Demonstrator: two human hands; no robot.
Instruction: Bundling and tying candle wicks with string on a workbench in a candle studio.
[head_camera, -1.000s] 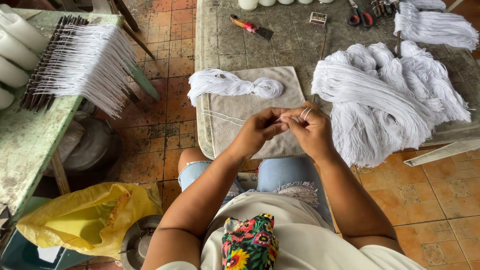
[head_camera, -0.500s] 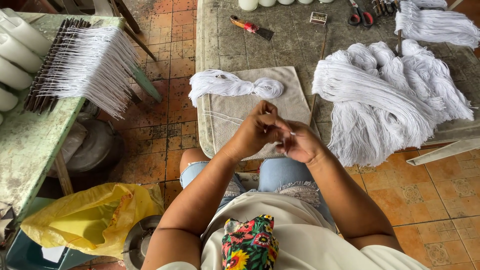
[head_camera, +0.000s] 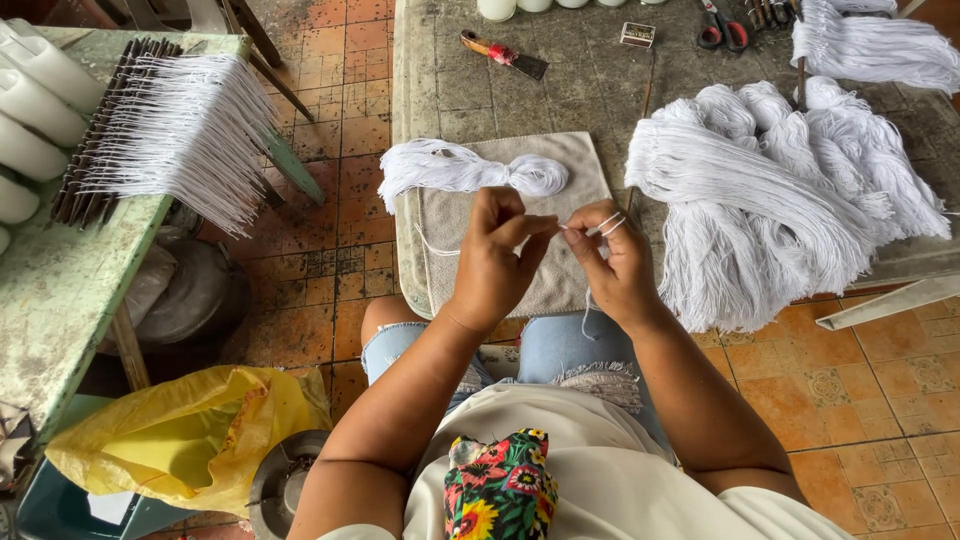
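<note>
left hand (head_camera: 497, 262) and right hand (head_camera: 617, 262) pinch white string (head_camera: 603, 224) above grey towel (head_camera: 520, 225); one tied bundle (head_camera: 462, 168) done, big loose heap (head_camera: 775, 200) apparently left.

Grey stone worktable (head_camera: 600, 80) up front, carrying a beige towel (head_camera: 560, 220) with 1 tied white string bundle (head_camera: 460, 168) on it, a big heap of white string (head_camera: 770, 200) beside, plus a red-handled knife (head_camera: 503, 54), scissors (head_camera: 722, 28) and a small box (head_camera: 637, 35). Over on the worn green bench (head_camera: 50, 290): a dark rack strung with white threads (head_camera: 170, 130) and white candles (head_camera: 35, 100).
</note>
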